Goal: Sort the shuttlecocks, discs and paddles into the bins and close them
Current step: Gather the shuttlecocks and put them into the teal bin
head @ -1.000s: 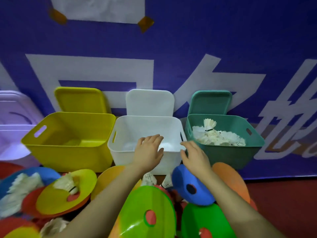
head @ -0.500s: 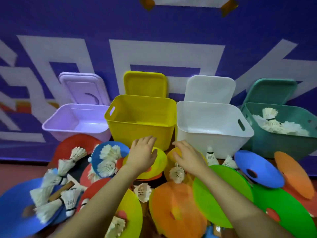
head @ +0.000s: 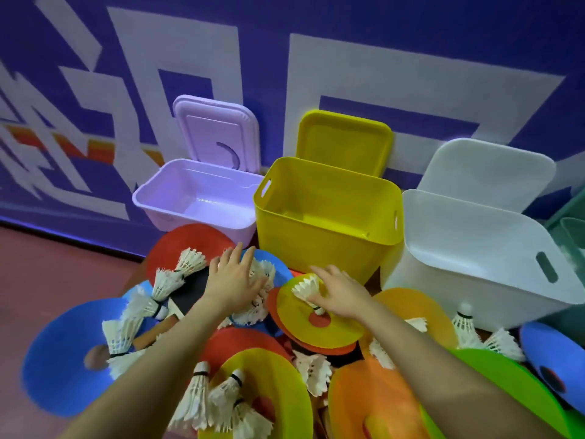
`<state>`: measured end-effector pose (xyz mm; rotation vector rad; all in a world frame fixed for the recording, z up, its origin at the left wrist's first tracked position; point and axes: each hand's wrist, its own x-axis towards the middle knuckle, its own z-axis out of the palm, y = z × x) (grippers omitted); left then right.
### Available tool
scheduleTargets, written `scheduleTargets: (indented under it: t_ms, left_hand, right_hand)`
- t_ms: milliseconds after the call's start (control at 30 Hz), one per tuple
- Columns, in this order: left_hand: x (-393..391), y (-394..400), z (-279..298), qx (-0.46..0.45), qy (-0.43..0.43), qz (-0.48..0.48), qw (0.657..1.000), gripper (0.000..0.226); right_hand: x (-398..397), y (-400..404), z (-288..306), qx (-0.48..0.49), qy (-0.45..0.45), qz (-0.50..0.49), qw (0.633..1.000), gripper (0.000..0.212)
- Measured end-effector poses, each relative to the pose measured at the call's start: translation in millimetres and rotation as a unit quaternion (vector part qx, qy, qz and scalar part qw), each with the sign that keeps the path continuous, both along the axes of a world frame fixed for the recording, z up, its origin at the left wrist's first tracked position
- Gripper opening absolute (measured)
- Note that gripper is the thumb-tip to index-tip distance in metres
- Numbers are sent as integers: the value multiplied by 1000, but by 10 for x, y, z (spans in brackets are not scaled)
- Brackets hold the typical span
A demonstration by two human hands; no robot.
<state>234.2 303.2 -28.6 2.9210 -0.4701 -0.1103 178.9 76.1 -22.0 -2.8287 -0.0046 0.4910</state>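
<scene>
A pile of coloured discs, white shuttlecocks and a black-faced paddle [head: 190, 293] lies on the floor in front of a row of open bins: lilac bin [head: 196, 198], yellow bin [head: 326, 217], white bin [head: 474, 248]. My left hand [head: 234, 280] is spread flat, fingers apart, over shuttlecocks on a blue disc [head: 275, 267]. My right hand [head: 340, 294] lies with straight fingers on a shuttlecock [head: 305, 288] on a yellow disc [head: 329, 324]. The lilac and yellow bins look empty inside.
Each bin's lid leans open against the purple banner wall behind. A green bin [head: 573, 236] shows at the right edge. More discs, a large blue disc [head: 63, 359] and a green disc [head: 506, 384], crowd the foreground. Bare red floor [head: 63, 274] lies at left.
My view has swung left, from the white and green bins to the lilac and yellow ones. Both hands have dropped from the white bin's rim onto the pile.
</scene>
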Motion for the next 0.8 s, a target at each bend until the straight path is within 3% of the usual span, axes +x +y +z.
scheduleTargets:
  t_ms: [167, 367, 533, 800]
  left_hand:
    - [133, -11, -183, -2, 25, -22, 999, 60]
    - [79, 72, -185, -41, -54, -38, 997, 63]
    - [-53, 50, -3, -136, -182, -64, 972, 53]
    - [-283, -594, 610, -173, -265, -164, 934, 44]
  right_hand:
    - [100, 106, -298, 29, -1, -24, 999, 79]
    - [-17, 199, -507, 82, -90, -71, 990, 51]
    - [-222, 168, -285, 158, -188, -103, 964, 51]
    - [-595, -253, 329, 131, -331, -82, 931, 60]
